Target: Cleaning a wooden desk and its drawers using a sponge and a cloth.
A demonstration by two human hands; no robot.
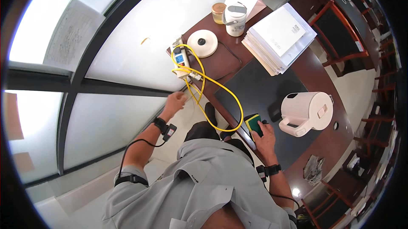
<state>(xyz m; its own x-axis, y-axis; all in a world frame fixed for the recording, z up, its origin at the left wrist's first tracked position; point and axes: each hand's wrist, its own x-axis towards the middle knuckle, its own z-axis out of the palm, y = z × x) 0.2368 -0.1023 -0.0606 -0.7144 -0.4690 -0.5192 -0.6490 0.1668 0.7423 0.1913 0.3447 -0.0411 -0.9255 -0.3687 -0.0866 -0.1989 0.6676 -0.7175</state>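
Observation:
My right hand (pixel 266 139) grips a green and yellow scouring sponge (pixel 254 124) at the desk's near edge. Beside it on the dark desk mat (pixel 242 84) stands a pale pink electric kettle (pixel 306 112), its handle toward me. My left hand (pixel 175 103) hangs in the air by the frosted glass partition, just off the desk corner. Its fingers are partly curled, and whether they hold anything is unclear. Closest to that hand is a power strip (pixel 180 59) with a looped yellow cable (pixel 234 96). A round white kettle base (pixel 207 45) sits behind the strip.
At the back of the desk (pixel 229 50) are a glass jar with a wooden lid (pixel 218 14), a white lidded bucket (pixel 236 25) and a tall paper stack (pixel 277 37). A crumpled grey cloth (pixel 314 168) lies on the right. Chairs (pixel 339 33) stand beyond the desk.

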